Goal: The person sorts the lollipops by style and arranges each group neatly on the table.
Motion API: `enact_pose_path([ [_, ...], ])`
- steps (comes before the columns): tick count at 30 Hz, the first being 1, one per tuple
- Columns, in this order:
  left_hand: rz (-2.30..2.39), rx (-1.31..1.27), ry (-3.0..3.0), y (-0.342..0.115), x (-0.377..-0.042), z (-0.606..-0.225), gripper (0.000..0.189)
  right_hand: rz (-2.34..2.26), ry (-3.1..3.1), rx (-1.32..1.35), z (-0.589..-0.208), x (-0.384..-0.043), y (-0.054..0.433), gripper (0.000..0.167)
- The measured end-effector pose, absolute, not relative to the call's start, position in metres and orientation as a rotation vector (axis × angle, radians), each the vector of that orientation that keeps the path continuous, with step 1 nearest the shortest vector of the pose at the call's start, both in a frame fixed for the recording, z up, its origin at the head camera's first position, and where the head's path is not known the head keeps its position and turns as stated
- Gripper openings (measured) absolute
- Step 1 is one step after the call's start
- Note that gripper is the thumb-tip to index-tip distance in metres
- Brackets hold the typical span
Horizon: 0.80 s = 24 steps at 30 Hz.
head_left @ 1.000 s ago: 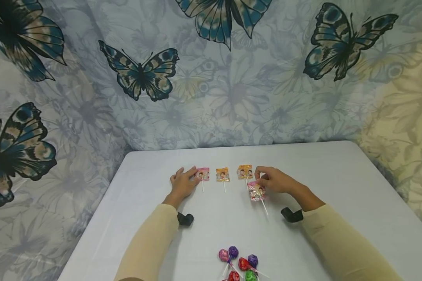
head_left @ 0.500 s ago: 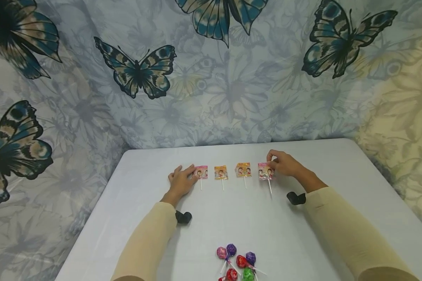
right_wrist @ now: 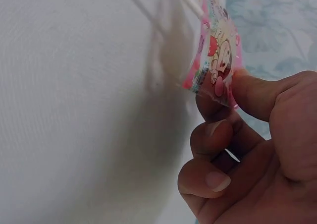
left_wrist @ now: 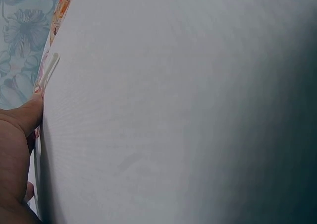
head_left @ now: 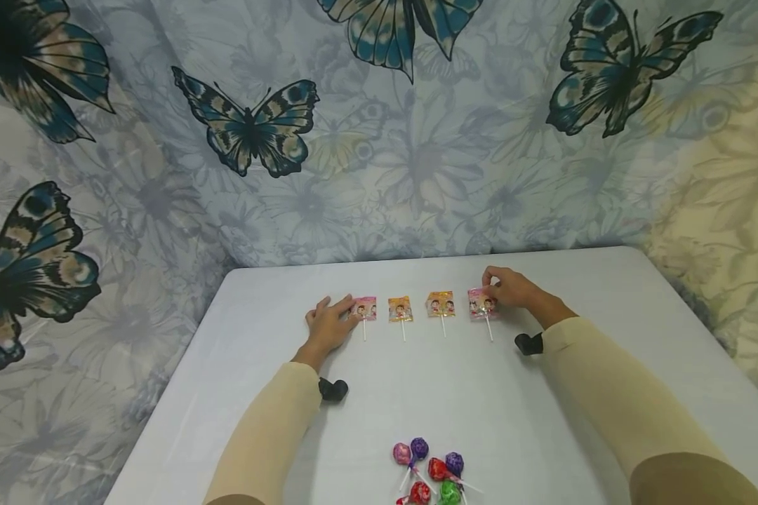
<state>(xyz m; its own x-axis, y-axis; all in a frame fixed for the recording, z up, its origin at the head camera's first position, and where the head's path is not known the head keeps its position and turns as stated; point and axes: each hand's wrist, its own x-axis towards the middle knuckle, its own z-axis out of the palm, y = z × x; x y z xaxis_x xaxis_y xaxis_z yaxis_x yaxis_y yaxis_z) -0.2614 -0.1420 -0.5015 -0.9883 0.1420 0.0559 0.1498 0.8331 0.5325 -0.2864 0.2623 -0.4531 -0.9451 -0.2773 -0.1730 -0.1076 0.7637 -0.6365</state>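
At the left end of a row of flat-wrapped lollipops, my left hand (head_left: 330, 326) touches the edge of a pink-wrapped lollipop (head_left: 366, 308) lying on the table. Its fingers are spread. In the left wrist view the thumb (left_wrist: 30, 112) reaches that wrapper, whose white stick (left_wrist: 49, 68) shows. At the right end, my right hand (head_left: 512, 289) pinches another pink-wrapped lollipop (head_left: 482, 304) by its wrapper, stick toward me. The right wrist view shows thumb and index finger on the wrapper (right_wrist: 220, 55), held just off the white surface. Two orange-wrapped lollipops (head_left: 401, 309) lie between the hands.
Several round lollipops (head_left: 437, 468) in red, purple, pink and green wrappers lie in a cluster at the near side of the white table (head_left: 259, 435). Behind the table's far edge hangs a butterfly-patterned backdrop (head_left: 417, 175).
My right hand has carried the pink-wrapped lollipop right and away from me, to the right end of the row, and lowered it. My left hand has stayed in place.
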Motion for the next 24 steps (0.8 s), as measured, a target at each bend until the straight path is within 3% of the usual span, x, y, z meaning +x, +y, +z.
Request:
enact_pose_path([
  [24, -0.865, -0.231, -3.001, -0.1410, -0.2635, -0.5035, 0.048, -0.796, 2.758, -0.140, -0.4623, -0.2916, 0.2572, 0.008],
])
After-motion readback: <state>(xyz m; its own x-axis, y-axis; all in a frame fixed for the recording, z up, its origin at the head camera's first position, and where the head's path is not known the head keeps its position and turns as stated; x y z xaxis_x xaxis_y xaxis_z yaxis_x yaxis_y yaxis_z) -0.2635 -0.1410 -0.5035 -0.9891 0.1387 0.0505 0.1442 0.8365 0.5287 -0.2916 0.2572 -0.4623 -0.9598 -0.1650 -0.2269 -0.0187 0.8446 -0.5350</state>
